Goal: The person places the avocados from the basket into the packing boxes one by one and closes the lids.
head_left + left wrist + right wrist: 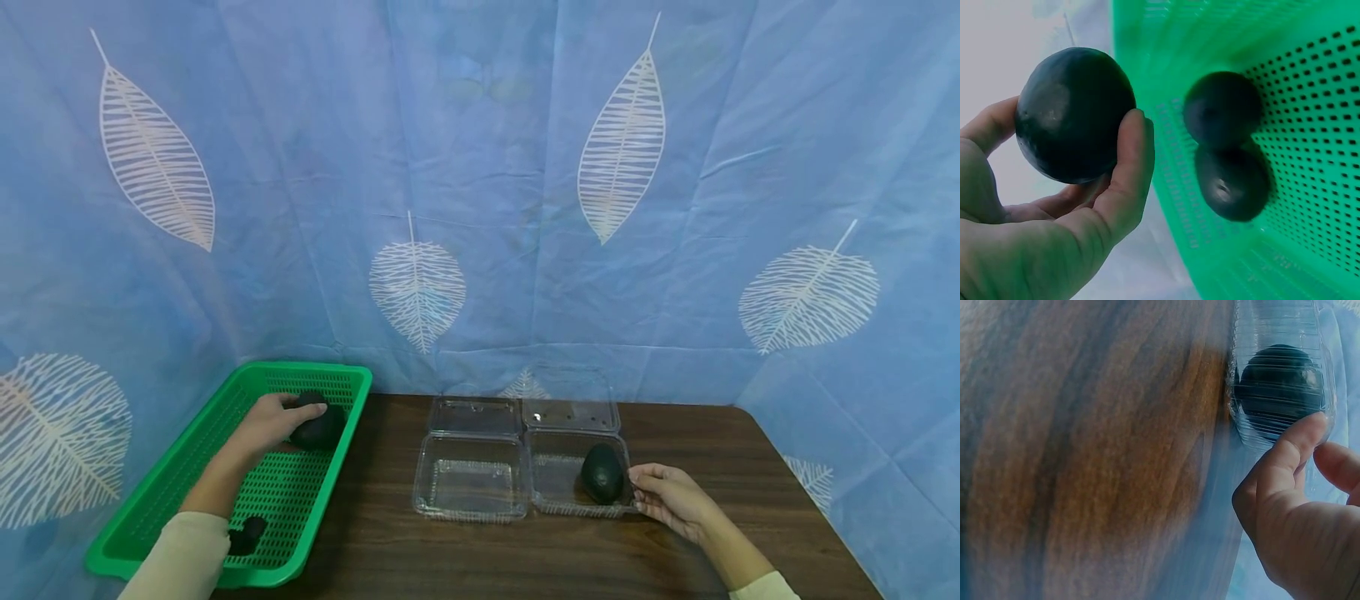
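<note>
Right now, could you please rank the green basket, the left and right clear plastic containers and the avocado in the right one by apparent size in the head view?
1. Green basket, clearly the largest
2. Left clear container and right clear container, too alike to rank apart
3. Avocado, the smallest

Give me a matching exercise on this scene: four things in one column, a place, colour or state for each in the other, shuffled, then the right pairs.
Column one:
1. left hand
2. right hand
3. basket
4. curtain

Column two:
A. blue, printed with white leaves
B. at the edge of a clear box
C. green, full of holes
D. holding a dark fruit

Right pairs: 1-D, 2-B, 3-C, 4-A
</note>
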The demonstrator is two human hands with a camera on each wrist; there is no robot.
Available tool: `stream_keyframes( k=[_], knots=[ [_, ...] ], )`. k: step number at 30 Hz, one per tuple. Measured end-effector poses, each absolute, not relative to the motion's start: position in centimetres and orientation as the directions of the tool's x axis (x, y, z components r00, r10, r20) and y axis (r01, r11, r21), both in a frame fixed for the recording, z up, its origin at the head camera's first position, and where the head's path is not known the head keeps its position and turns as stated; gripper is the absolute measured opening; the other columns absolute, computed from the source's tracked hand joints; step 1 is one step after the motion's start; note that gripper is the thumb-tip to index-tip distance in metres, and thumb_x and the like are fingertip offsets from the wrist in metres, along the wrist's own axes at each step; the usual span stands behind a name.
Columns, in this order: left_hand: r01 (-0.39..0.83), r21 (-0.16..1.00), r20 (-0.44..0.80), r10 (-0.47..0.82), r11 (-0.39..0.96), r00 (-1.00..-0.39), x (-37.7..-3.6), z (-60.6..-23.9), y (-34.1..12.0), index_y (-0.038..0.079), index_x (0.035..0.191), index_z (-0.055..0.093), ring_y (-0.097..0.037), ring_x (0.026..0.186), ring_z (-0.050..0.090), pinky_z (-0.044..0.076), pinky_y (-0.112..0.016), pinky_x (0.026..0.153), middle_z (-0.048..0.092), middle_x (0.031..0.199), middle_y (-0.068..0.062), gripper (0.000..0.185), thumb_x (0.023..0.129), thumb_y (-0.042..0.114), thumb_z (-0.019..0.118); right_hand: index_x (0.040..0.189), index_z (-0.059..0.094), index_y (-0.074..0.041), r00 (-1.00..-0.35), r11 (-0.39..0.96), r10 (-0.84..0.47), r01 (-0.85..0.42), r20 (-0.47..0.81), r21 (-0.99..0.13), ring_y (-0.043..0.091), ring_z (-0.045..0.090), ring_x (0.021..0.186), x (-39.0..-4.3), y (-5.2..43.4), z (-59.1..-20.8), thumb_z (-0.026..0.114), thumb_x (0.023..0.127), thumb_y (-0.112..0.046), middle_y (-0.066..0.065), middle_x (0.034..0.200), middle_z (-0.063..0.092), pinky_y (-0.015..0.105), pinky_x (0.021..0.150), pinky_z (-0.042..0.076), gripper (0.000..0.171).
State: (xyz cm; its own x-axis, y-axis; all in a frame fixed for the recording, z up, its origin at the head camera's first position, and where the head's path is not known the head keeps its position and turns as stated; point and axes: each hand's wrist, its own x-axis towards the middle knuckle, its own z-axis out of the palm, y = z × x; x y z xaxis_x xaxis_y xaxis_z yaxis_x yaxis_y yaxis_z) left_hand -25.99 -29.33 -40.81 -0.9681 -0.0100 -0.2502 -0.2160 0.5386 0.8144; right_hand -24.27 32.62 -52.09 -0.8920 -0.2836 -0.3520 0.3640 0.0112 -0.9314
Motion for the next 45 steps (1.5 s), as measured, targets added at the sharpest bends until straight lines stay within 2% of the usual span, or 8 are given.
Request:
stream_keyframes(
  k=[4, 8, 14, 22, 24, 29, 45],
  knots=[
    [-0.195, 0.821, -0.226, -0.009, 0.536, -0.974, -26.0, -40.3, -28.1, -0.018, 0.155, 0.019, -0.052, 0.127, 0.055, 0.062, -0.050, 0.087, 0.036, 0.149, -0.043, 0.089, 0.104, 0.042, 0.061, 0.126, 0.054, 0.004, -0.896, 0.020, -0.269, 0.362, -0.353, -0.932, 0.006, 0.060, 0.083, -24.2, 32.6, -52.0, 0.051, 0.109, -0.012, 0.002, 0.097, 0.059, 0.021, 0.077, 0.058, 0.023],
    [-0.186, 0.828, -0.215, -0.006, 0.528, -0.977, -26.1, -39.9, -27.0, -0.017, 0.155, 0.022, -0.050, 0.122, 0.060, 0.063, -0.049, 0.085, 0.040, 0.146, -0.042, 0.088, 0.103, 0.041, 0.062, 0.126, 0.053, 0.004, -0.898, 0.023, -0.269, 0.355, -0.348, -0.935, 0.007, 0.060, 0.083, -24.1, 32.6, -52.0, 0.051, 0.109, -0.012, 0.002, 0.098, 0.058, 0.021, 0.077, 0.058, 0.024],
    [-0.173, 0.830, -0.202, -0.004, 0.530, -0.979, -26.3, -39.6, -25.8, -0.017, 0.155, 0.022, -0.051, 0.120, 0.061, 0.064, -0.046, 0.080, 0.039, 0.146, -0.043, 0.088, 0.103, 0.040, 0.063, 0.129, 0.051, 0.006, -0.896, 0.032, -0.274, 0.355, -0.350, -0.934, 0.007, 0.059, 0.084, -24.0, 32.5, -51.9, 0.053, 0.108, -0.014, 0.002, 0.099, 0.058, 0.021, 0.078, 0.058, 0.029],
    [-0.120, 0.859, -0.169, 0.056, 0.498, -0.984, -26.6, -39.0, -24.0, -0.016, 0.155, 0.025, -0.048, 0.118, 0.064, 0.064, -0.050, 0.082, 0.044, 0.143, -0.041, 0.086, 0.103, 0.041, 0.063, 0.132, 0.049, 0.008, -0.897, 0.045, -0.256, 0.361, -0.360, -0.931, 0.009, 0.059, 0.085, -23.8, 32.6, -51.7, 0.053, 0.109, -0.016, 0.003, 0.099, 0.058, 0.023, 0.077, 0.057, 0.034],
    [-0.118, 0.862, -0.169, 0.059, 0.492, -0.984, -26.7, -38.9, -23.5, -0.015, 0.156, 0.024, -0.050, 0.124, 0.060, 0.063, -0.049, 0.083, 0.041, 0.147, -0.040, 0.088, 0.103, 0.042, 0.063, 0.132, 0.050, 0.008, -0.897, 0.043, -0.261, 0.359, -0.357, -0.933, 0.009, 0.059, 0.086, -23.7, 32.6, -51.7, 0.051, 0.109, -0.016, 0.003, 0.101, 0.058, 0.023, 0.078, 0.057, 0.032],
    [-0.107, 0.865, -0.161, 0.070, 0.489, -0.984, -26.9, -38.4, -22.2, -0.015, 0.156, 0.024, -0.051, 0.127, 0.058, 0.064, -0.047, 0.080, 0.038, 0.150, -0.040, 0.088, 0.102, 0.042, 0.065, 0.132, 0.050, 0.008, -0.896, 0.042, -0.262, 0.360, -0.358, -0.932, 0.010, 0.058, 0.086, -23.8, 32.3, -51.5, 0.050, 0.110, -0.015, 0.005, 0.101, 0.058, 0.023, 0.077, 0.057, 0.032],
    [-0.045, 0.890, -0.116, 0.130, 0.453, -0.985, -28.2, -38.1, -19.0, -0.014, 0.152, 0.034, -0.047, 0.115, 0.067, 0.065, -0.046, 0.075, 0.048, 0.143, -0.038, 0.079, 0.102, 0.036, 0.067, 0.132, 0.050, 0.007, -0.903, 0.038, -0.244, 0.354, -0.352, -0.934, 0.009, 0.060, 0.085, -23.8, 32.5, -52.0, 0.046, 0.111, -0.014, 0.005, 0.102, 0.059, 0.023, 0.077, 0.058, 0.031]
  ],
)
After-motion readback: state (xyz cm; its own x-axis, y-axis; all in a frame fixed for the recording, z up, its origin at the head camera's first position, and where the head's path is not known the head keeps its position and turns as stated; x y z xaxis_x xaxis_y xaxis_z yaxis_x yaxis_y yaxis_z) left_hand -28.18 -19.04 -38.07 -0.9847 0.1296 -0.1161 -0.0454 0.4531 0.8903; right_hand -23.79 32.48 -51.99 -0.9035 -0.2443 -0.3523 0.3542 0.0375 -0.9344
